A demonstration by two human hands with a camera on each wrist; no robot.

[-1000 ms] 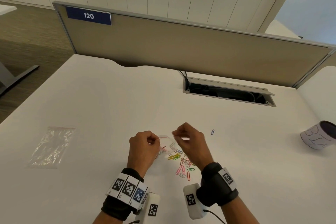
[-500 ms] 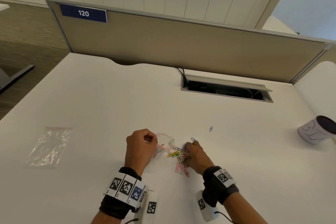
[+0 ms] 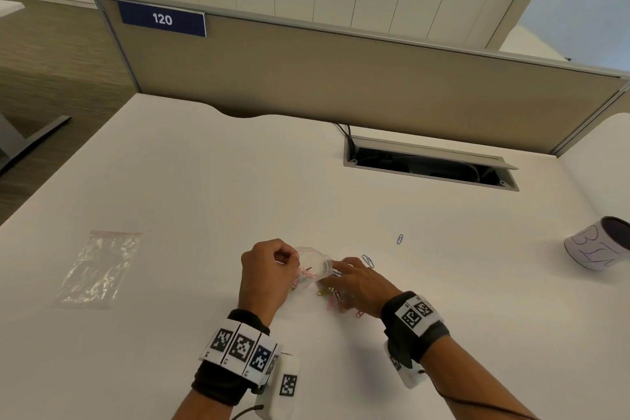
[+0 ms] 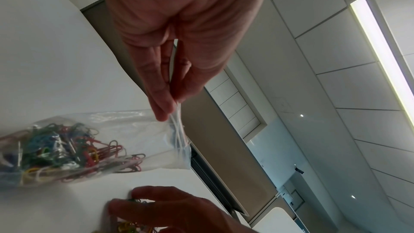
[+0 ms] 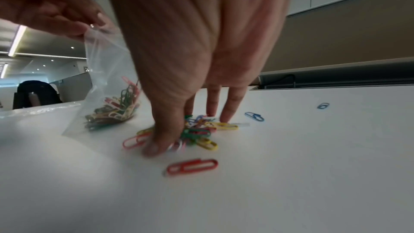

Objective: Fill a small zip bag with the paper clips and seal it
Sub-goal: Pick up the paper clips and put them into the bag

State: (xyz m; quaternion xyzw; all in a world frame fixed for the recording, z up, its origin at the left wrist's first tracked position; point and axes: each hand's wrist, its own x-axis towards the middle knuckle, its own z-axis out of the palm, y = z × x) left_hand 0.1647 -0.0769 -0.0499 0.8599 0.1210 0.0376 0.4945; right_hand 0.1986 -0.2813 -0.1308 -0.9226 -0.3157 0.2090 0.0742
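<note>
My left hand pinches the rim of a small clear zip bag, which hangs with its mouth up and its bottom on the white desk. In the left wrist view the bag holds a heap of coloured paper clips. Just right of it, my right hand is down on the loose pile of clips. Thumb and fingers close round a bunch in the right wrist view. A red clip lies nearer me. Two blue clips lie further right.
A second clear zip bag lies flat on the desk at the left. A paper-wrapped cup lies on its side at the right edge. An open cable hatch and a beige divider panel close off the far side.
My right hand came down from the bag's mouth onto the loose clips and its fingers drew in around them. My left hand kept its hold on the bag's rim.
</note>
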